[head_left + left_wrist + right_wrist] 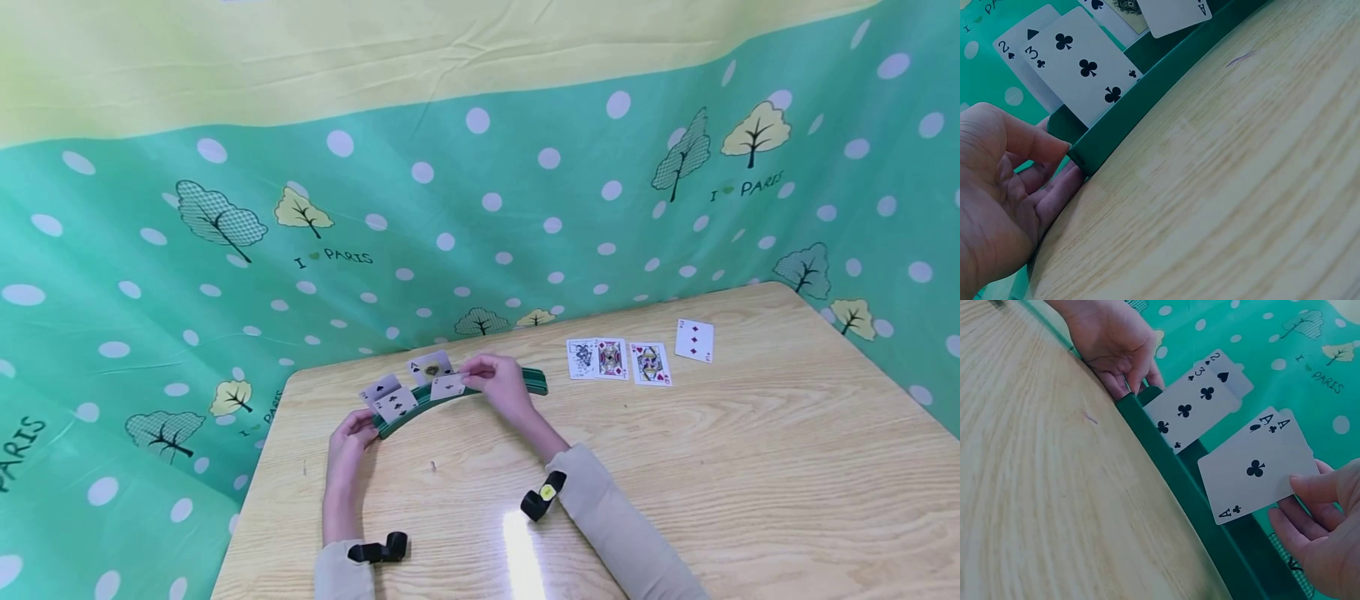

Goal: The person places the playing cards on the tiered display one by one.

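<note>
A curved green card holder (536, 382) lies at the back left of the wooden table. My left hand (349, 440) grips its left end between thumb and fingers. Beside that hand, a three of clubs (1085, 67) stands in the holder, overlapping a two of spades (1015, 49) behind it. My right hand (501, 385) pinches an ace of clubs (1247, 478) by its side, over the middle of the holder. Partly covered behind this card is an ace of spades (430, 367). Whether the ace of clubs touches the slot, I cannot tell.
On the table's right lie a joker (581, 360), a red face card (612, 360) touching it, a red queen (651, 365) and a three of diamonds (694, 341). A green dotted curtain (491, 202) hangs behind the back edge. A small dark mark (432, 467) shows on the wood.
</note>
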Available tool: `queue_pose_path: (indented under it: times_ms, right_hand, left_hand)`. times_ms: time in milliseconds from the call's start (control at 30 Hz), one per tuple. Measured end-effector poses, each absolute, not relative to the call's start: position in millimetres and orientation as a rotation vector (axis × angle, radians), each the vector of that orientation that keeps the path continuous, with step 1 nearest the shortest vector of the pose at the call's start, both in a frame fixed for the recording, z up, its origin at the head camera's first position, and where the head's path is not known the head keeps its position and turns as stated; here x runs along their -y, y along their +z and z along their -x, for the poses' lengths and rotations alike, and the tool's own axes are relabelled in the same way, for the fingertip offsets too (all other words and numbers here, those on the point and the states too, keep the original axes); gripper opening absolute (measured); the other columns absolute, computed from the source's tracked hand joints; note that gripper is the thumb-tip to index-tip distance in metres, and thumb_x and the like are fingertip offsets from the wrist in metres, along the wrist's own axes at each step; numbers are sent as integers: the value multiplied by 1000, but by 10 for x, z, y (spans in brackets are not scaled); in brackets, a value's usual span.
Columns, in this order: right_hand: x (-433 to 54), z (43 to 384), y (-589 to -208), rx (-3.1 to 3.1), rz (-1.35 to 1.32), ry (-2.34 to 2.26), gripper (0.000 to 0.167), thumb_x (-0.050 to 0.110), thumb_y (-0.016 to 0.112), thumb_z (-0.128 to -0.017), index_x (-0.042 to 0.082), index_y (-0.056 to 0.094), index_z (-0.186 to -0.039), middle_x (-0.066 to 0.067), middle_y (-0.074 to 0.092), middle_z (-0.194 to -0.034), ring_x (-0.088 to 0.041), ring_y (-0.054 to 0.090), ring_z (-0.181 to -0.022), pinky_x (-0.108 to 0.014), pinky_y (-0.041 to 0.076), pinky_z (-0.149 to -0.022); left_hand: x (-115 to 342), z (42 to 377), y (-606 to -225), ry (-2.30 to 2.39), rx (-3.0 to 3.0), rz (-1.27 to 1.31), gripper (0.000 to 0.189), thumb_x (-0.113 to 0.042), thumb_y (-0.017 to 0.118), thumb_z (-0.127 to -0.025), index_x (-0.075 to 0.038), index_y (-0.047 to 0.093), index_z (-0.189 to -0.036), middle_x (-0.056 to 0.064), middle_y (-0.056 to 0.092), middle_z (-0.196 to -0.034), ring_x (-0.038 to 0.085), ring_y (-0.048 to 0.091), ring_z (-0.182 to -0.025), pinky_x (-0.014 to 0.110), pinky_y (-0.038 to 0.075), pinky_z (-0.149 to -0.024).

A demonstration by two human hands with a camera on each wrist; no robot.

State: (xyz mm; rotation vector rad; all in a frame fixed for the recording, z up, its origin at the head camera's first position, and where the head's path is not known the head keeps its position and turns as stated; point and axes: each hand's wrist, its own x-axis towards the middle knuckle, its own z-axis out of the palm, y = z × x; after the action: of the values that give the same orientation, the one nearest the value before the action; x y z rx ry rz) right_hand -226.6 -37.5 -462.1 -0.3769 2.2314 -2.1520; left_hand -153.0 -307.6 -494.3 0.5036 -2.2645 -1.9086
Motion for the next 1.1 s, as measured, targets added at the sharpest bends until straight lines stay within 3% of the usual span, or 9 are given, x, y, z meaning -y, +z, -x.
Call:
queue_pose_path:
  times_ms: [900,1100]
  right_hand:
    - [437,2226,-4666,-2250,395,-2194,10,-4,76,-89,-2,77,-99,-13,75,-102,-24,72,-94,-28,59,-82]
    - [444,2207,-4656,-2270,421,-2152,11,-6,76,-88,-1,77,-97,-10,76,-99,-19,72,-91,-28,59,-81]
  left_hand:
    - [3092,1542,-4954,-1919,2271,-519,37,11,53,-94,13,57,-131,17,67,-124,-3,60,-92,13,48,-84]
    - [3095,1542,-4957,-1906,2281,-516,37,11,53,-94,13,56,-131,17,67,-124,-3,60,-91,13,48,-84]
